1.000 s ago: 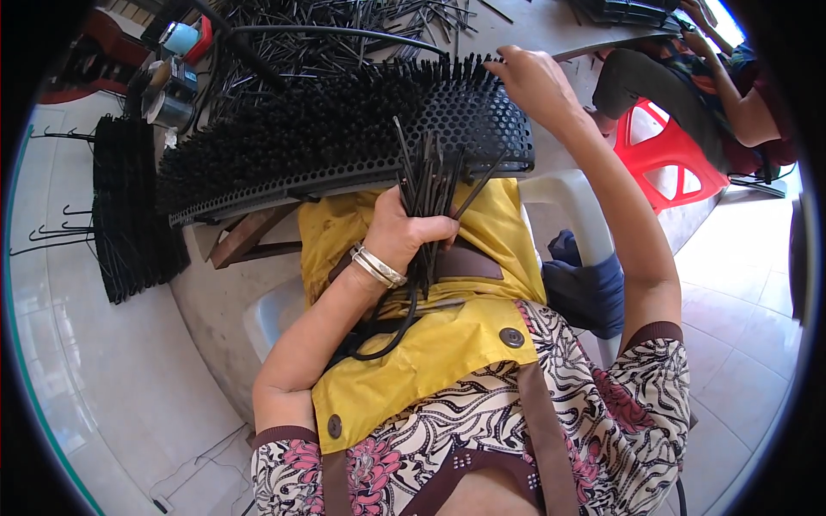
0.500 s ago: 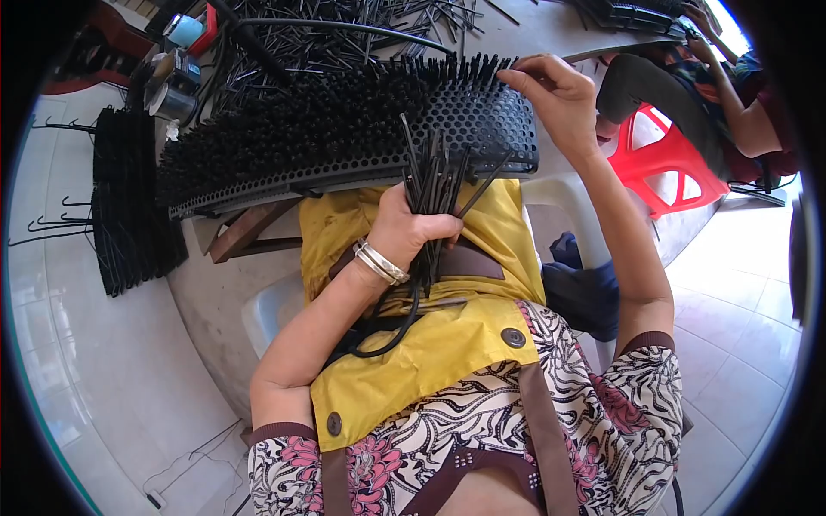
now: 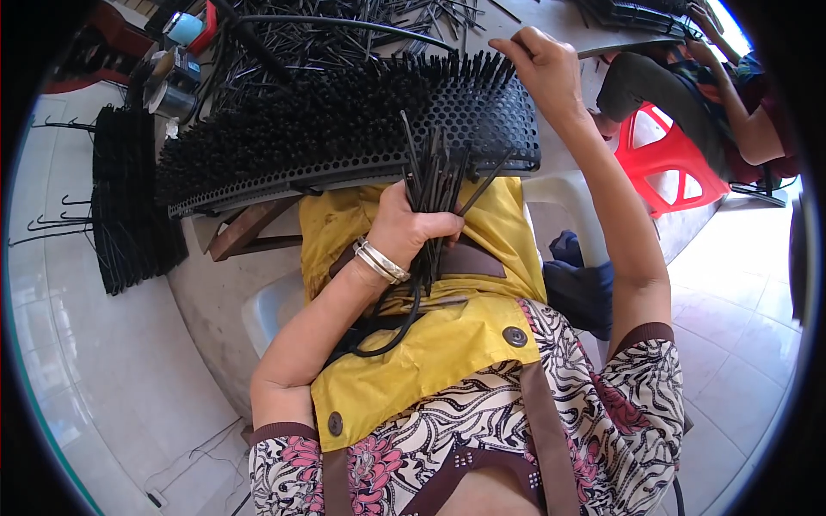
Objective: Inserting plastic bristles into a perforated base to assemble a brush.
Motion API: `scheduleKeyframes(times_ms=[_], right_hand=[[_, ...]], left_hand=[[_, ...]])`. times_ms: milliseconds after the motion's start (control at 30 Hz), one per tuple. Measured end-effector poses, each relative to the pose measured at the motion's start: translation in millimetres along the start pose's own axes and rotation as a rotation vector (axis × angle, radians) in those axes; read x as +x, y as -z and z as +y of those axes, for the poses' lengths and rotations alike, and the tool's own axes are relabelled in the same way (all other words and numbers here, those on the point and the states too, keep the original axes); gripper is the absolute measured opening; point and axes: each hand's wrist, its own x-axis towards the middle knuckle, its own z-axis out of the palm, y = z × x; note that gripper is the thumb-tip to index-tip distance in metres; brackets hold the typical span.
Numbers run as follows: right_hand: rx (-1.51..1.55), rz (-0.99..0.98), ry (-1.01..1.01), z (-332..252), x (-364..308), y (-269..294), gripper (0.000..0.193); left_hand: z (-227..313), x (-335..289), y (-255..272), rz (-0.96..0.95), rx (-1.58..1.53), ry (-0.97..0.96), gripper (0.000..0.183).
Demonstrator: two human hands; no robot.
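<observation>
A bundle of thin black sticks [image 3: 437,185] is gripped in my left hand [image 3: 409,228], in front of my yellow apron [image 3: 404,353]. Its upper ends fan out toward a black perforated rack [image 3: 486,125]. Many black sticks [image 3: 301,120] stand packed upright in the rack's holes, while the right end shows bare holes. My right hand [image 3: 548,73] is raised above the rack's far right corner, close to the last row of standing sticks. Its thumb and fingers are drawn together in a pinch; whatever lies between the fingertips is too small to make out.
Loose black sticks [image 3: 344,30] lie heaped on the table behind the rack. Hooked wires stick out of a black bundle [image 3: 138,198] at left. A red plastic stool [image 3: 662,163] stands at right beside a seated person [image 3: 662,103]. A black curved tube crosses behind the rack.
My right hand has risen a little and moved slightly left and away from me, along the rack's far edge. My left hand keeps its hold on the stick bundle.
</observation>
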Motion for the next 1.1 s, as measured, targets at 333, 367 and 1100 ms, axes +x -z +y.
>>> scheduleKeyframes(times_ms=[333,367,1100], right_hand=[[-0.197,-0.008,0.107,1.4,-18.0,4.6,0.021],[-0.209,0.013,0.114,-0.4,-22.5,4.4,0.02],[0.473,0.245,-0.54,6.5,-14.1,50.6,0.012]], left_hand=[[-0.3,0.0,2.0,0.003,0.023,-0.012,0.013],[-0.6,0.7,1.3,0.001,0.024,-0.01,0.013],[-0.2,0.6,0.0,-0.066,0.004,-0.031,0.016]])
